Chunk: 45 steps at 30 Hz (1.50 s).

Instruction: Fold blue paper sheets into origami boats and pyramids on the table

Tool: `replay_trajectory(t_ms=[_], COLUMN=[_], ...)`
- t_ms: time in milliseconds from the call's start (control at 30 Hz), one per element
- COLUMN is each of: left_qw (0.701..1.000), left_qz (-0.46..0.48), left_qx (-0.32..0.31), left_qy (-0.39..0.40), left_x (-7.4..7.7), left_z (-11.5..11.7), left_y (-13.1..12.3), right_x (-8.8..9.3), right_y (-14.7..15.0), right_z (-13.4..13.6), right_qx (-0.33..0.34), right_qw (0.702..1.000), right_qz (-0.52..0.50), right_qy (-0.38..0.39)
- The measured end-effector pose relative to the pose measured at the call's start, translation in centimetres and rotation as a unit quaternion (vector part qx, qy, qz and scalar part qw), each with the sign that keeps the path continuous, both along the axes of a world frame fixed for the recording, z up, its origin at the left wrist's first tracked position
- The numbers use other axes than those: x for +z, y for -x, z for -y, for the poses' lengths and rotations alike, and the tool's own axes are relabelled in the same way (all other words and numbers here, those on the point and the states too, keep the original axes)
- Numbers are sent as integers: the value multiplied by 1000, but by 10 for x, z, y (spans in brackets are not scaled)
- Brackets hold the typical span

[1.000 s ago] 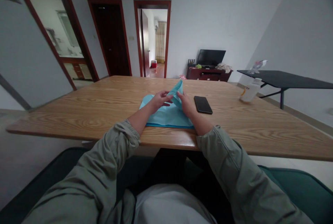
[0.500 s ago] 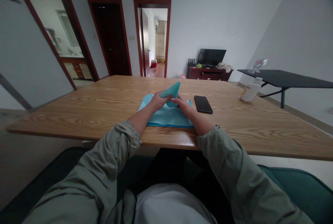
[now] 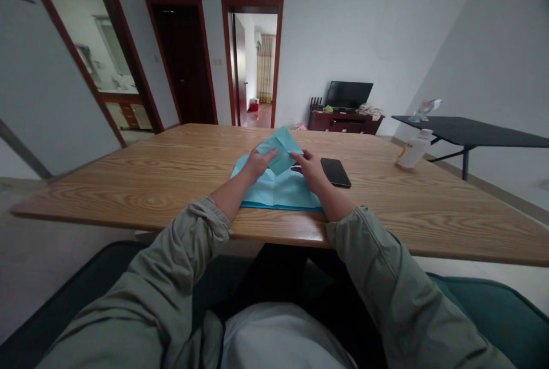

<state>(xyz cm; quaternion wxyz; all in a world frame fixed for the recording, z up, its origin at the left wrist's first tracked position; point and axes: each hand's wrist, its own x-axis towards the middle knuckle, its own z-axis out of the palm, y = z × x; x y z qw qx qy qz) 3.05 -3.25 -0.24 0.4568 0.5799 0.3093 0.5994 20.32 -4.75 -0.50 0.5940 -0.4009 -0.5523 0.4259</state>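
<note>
A small folded piece of light blue paper (image 3: 281, 149) with crease lines is held up between my two hands. My left hand (image 3: 256, 164) pinches its left corner, thumb on the near face. At its right corner, my right hand (image 3: 309, 167) grips the edge between thumb and fingers. Beneath both hands lie larger blue sheets (image 3: 278, 193), stacked flat near the table's front edge, the top one creased.
The wooden table (image 3: 171, 180) spreads out on both sides. A black phone (image 3: 335, 172) lies just right of my right hand. Farther right stands a translucent white bottle (image 3: 414, 150). Beyond it is a black folding table (image 3: 467, 129).
The folded paper has turned from a narrow pointed shape to a diamond with its creased face showing. My hands have moved slightly apart.
</note>
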Motion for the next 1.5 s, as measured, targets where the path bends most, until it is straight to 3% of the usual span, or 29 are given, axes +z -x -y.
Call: replay_trajectory(t_ms=[400,467,567,667,733,900,1033,1300,1500], left_qw=[996,998,999,994,991,990,988,984,989], left_qz=[0,22,31,-31,-72,-109,-112,-128,-115], left_qx=[83,60,-34,-109,-110,-19,-8,-28,-46], left_qy=[-32,-8,24,1,-35,-89,-104,-124,-85], left_x=[0,2,7,9,8,-1,-4,-5,-4], left_z=[-8,-6,2,13,17,11,3,1,4], left_y=[3,4,6,2,-3,-9,-6,-5,-6], right_x=[-2,-1,1,2,3,2,-4,-9,-6], right_y=[0,0,-1,-2,-3,4,9,5,4], right_z=[-1,-1,-2,-3,-2,7,11,11,12], right_qx=[30,30,16,2,7,72,99,-44,-82], right_qw=[999,999,998,994,993,995,981,926,913], right_qz=[-2,-8,-37,-83,-95,36,166,334,335], right_qy=[30,33,52,68,71,58,1,-171,-216])
